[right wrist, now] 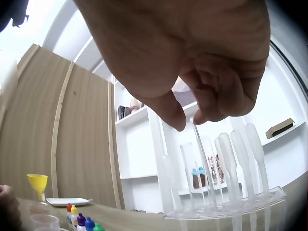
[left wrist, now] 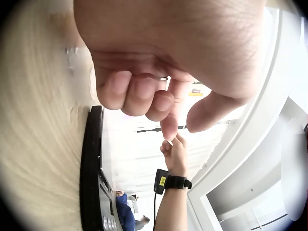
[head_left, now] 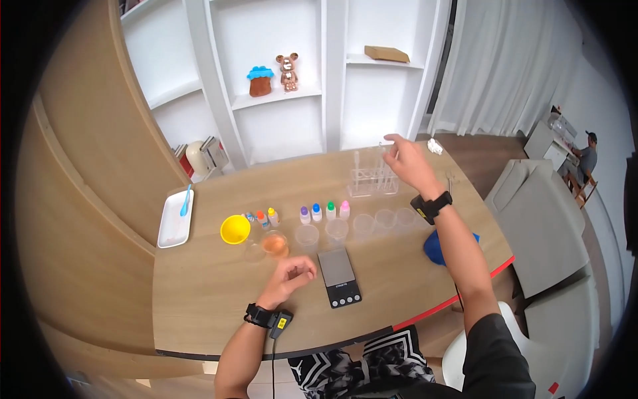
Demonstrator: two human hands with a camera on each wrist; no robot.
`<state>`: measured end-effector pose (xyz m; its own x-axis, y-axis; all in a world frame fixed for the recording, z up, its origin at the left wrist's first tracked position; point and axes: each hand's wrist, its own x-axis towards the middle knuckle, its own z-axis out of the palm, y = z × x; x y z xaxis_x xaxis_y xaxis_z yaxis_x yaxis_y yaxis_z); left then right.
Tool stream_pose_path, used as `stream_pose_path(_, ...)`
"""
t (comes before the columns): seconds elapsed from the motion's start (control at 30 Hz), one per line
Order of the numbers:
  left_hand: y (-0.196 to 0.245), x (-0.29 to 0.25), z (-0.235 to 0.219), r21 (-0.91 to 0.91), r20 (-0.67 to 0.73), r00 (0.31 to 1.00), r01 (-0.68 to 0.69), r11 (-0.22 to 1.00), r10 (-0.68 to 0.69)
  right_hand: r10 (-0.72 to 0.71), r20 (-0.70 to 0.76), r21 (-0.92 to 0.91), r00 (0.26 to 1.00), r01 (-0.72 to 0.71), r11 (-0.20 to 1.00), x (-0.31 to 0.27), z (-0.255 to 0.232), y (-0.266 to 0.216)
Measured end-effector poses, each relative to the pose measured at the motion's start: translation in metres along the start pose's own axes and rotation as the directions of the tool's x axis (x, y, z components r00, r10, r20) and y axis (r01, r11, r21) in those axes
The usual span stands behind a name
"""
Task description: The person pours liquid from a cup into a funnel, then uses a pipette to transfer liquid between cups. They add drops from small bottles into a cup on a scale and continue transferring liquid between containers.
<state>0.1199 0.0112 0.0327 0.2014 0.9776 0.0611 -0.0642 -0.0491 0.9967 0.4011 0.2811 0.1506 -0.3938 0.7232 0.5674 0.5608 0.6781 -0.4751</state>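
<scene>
My right hand (head_left: 409, 165) is over the clear rack (head_left: 372, 186) at the table's back. In the right wrist view, thumb and fingertips of the right hand (right wrist: 188, 122) hang around the top of a thin clear rod (right wrist: 202, 149), with a gap on the thumb's side. Several translucent pipettes (right wrist: 231, 159) stand upright beside it. My left hand (head_left: 292, 276) holds nothing, left of the black scale (head_left: 337, 269); in the left wrist view the left hand (left wrist: 178, 120) has its last fingers loosely bent, thumb apart.
Clear cups (head_left: 337, 229) stand in a row behind the scale, one cup (head_left: 275, 245) with orange contents. Dropper bottles (head_left: 318, 213) with coloured caps stand behind them. Left are a yellow funnel (head_left: 235, 229) and a white tray (head_left: 171, 229); right, a blue object (head_left: 435, 249). A person (head_left: 586, 156) sits far right.
</scene>
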Motion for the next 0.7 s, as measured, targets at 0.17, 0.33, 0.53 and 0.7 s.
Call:
stream_pose_path(0.17,0.004,0.001,0.001,-0.052,0.010,0.999,-0.049,0.997,0.049,-0.008,0.101,-0.124,0.995,0.021,0.992,0.021,0.021,0.017)
stream_pose_path(0.33,0.002,0.001,-0.002,-0.050,0.020,0.996,-0.089,0.995,0.090,0.067,0.104,-0.129,0.992,-0.054,0.990,0.022,0.018,-0.005)
stream_pose_path(0.53,-0.005,0.001,-0.009,-0.037,0.076,0.996,-0.045,0.998,0.048,0.038,-0.039,-0.091,0.999,-0.041,0.995,0.027,0.012,-0.010)
stream_pose_path(0.7,-0.003,0.000,-0.006,-0.091,0.061,0.995,-0.073,0.993,0.079,0.019,-0.176,-0.083,0.984,-0.034,0.996,0.032,-0.026,-0.033)
